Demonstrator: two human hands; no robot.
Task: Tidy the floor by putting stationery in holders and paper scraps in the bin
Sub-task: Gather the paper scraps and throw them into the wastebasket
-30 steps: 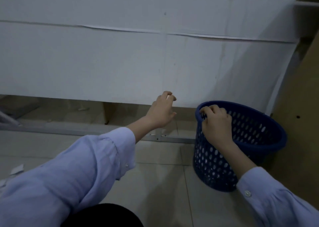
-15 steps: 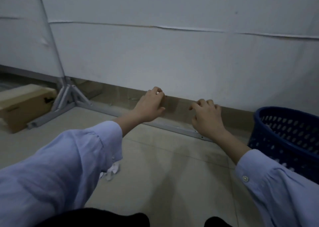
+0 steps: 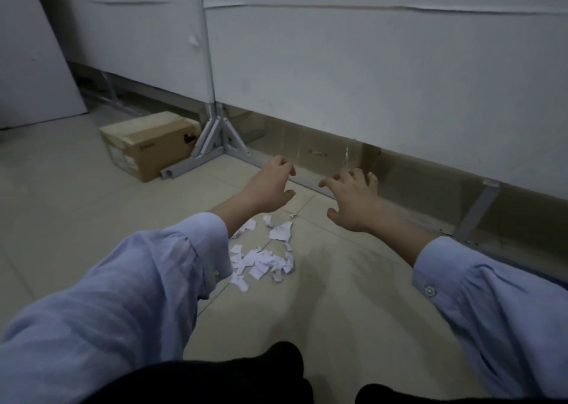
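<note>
In the single head view, the left hand (image 3: 270,188) and the right hand (image 3: 353,200) are held out side by side above the floor (image 3: 76,219). Both are empty, with the fingers loosely curled and somewhat spread, and nothing is gripped or touched by either. The paper scraps (image 3: 261,259) are seen as a loose white heap on the tiles, just below and behind the left hand and partly hidden by the left sleeve (image 3: 172,274); a few larger pieces lie apart at the far side of the heap. No bin, holder or stationery is shown here, so how much of the tidying is done cannot be told. It is judged that this heap, at least, is yet to be gathered and carried to the bin. Ahead, the working area is closed off by a white panel (image 3: 368,81) raised on a metal frame foot (image 3: 219,145), with a slanted bracket (image 3: 479,210) to the right. A cardboard box (image 3: 150,144) stands against the foot on the left, well apart from the scraps. Bare tile is left open on both sides of the heap, so room for a two-handed scoop appears ample. Small scraps could be pushed under the panel's lower edge if they are swept forward.
</note>
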